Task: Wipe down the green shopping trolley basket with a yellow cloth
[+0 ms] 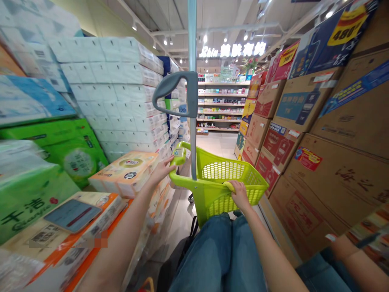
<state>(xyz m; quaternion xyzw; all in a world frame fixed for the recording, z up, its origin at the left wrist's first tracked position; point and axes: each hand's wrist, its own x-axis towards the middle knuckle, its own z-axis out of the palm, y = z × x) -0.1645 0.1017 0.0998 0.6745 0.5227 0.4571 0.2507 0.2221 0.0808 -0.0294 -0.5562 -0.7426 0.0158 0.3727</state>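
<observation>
My left hand (162,170) reaches out to the left, its fingers stretched against the end of an orange-and-white tissue pack (127,172) that lies on top of a stack. Nothing is closed in that hand. My right hand (240,194) is wrapped round the near rim of a lime-green shopping basket (243,178), which stands in the aisle in front of my knees. The basket looks empty inside. Its grey pull handle (182,95) rises on a pole straight up the middle of the view.
White and green tissue packs (121,93) are stacked high on the left. A dark phone-like device (71,215) lies on a near pack. Brown cartons (340,121) wall the right side. Another person's arm (352,253) shows at lower right. Product shelves (221,105) close the aisle's far end.
</observation>
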